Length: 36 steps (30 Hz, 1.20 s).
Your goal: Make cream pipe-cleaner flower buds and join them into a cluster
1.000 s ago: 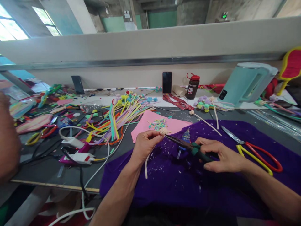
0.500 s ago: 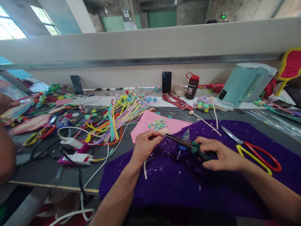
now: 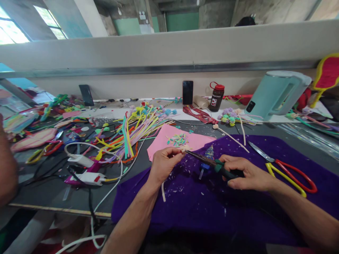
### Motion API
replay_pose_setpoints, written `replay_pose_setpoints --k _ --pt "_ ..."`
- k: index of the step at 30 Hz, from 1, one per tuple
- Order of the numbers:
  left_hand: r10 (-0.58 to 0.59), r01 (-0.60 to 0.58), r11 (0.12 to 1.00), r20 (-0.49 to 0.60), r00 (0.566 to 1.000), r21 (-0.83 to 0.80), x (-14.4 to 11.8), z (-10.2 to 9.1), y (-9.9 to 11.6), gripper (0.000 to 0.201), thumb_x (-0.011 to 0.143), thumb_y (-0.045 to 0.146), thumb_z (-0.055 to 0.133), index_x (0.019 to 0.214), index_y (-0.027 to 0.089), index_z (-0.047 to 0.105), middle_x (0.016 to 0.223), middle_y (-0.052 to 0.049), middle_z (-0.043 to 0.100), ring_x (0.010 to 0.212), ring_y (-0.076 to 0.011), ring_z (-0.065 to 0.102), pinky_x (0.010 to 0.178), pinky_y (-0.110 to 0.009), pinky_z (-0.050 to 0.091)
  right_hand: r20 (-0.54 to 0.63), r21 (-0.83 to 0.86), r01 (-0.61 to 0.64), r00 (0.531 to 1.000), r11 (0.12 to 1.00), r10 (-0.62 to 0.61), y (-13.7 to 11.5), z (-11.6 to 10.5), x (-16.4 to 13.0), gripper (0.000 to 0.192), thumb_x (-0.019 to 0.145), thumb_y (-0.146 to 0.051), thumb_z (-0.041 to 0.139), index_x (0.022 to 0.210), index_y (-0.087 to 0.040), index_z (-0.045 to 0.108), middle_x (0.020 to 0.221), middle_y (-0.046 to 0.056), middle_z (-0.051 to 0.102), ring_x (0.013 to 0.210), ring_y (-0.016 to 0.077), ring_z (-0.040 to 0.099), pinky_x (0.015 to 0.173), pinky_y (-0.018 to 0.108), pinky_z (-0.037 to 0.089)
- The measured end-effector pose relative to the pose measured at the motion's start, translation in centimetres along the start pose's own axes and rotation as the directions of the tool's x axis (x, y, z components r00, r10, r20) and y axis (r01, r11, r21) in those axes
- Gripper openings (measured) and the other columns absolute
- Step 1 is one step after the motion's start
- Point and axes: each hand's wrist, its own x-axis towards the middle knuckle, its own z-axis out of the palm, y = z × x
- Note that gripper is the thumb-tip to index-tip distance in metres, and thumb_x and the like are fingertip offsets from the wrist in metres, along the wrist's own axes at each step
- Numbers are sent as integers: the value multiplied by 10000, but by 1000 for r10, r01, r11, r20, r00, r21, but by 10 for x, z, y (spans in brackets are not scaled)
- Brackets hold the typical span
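Note:
My left hand (image 3: 165, 164) pinches a small cream pipe-cleaner flower (image 3: 184, 149) between thumb and fingertips. Its cream stem (image 3: 163, 192) hangs out below the hand. In my right hand (image 3: 245, 173) is a pair of long-nosed pliers (image 3: 201, 158) with dark jaws and green-and-black handles. The tips of the jaws touch the flower; whether they grip it is too small to tell. Under the pliers, a small glue bottle with a blue cap (image 3: 208, 158) lies on the purple cloth (image 3: 190, 208). Behind the flower, short coloured cut pieces (image 3: 178, 139) are heaped on a pink sheet (image 3: 161, 139).
Red-and-yellow scissors (image 3: 288, 173) lie right of my right hand. Two cream flower stems (image 3: 233, 139) rest behind it. Pipe cleaners (image 3: 137, 134), a power strip (image 3: 84, 176) and cables spread leftward. A kettle (image 3: 275, 95), bottle (image 3: 217, 98) and phone (image 3: 188, 92) stand behind. Another person's arm (image 3: 7, 165) is at far left.
My right hand and the pliers have shifted very slightly; the jaws stay at the flower. My left hand keeps its place. The other person's hand at far left has drawn back.

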Motion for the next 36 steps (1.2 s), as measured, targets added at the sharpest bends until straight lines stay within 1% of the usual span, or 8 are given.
replay_pose_setpoints --k 6,10,13,16,20,28,36 --pt "2 -3 1000 -13 1000 -22 0 0 0 209 632 346 677 701 149 681 648 -1 641 566 -107 529 559 -212 389 10 68 -10 1000 998 10 1 0 1 257 772 -401 583 743 -145 590 805 35 496 726 147 457 653 266 350" --pt "-6 6 999 0 1000 -42 1 0 0 208 630 344 680 687 144 673 627 10 626 558 -99 517 544 -203 374 22 106 -24 1000 994 22 3 0 0 250 768 -391 593 748 -142 603 794 28 496 715 138 454 647 257 347" --pt "-6 7 1000 18 1000 -27 1 0 0 206 643 344 673 695 144 673 623 12 621 560 -97 513 541 -200 369 36 130 -44 999 991 40 6 -2 0 255 756 -393 602 750 -138 614 784 28 502 703 135 452 634 254 346" --pt "-5 5 1000 25 1000 -1 1 0 -1 210 650 349 666 702 145 675 636 7 626 578 -104 523 555 -204 376 69 175 -72 996 982 60 8 -4 0 274 743 -406 603 767 -133 624 835 45 531 716 141 464 628 255 353" --pt "3 -3 1000 4 1000 20 0 0 -1 212 648 355 661 702 151 678 644 2 632 587 -112 534 563 -208 386 97 219 -110 991 969 91 11 -5 1 289 725 -413 604 778 -131 637 910 63 560 745 152 483 632 264 362" --pt "-1 1 999 5 1000 53 0 1 0 204 636 353 647 686 159 688 621 -3 627 575 -120 520 544 -211 379 112 241 -153 985 958 130 13 -6 3 259 701 -383 609 773 -139 655 927 64 589 769 166 498 635 277 375" --pt "15 -13 995 -13 1000 95 0 0 3 187 634 343 635 667 167 688 616 2 632 576 -124 525 552 -213 381 126 234 -157 983 959 131 16 -6 5 286 703 -403 605 772 -132 663 924 69 608 811 184 521 696 298 386"
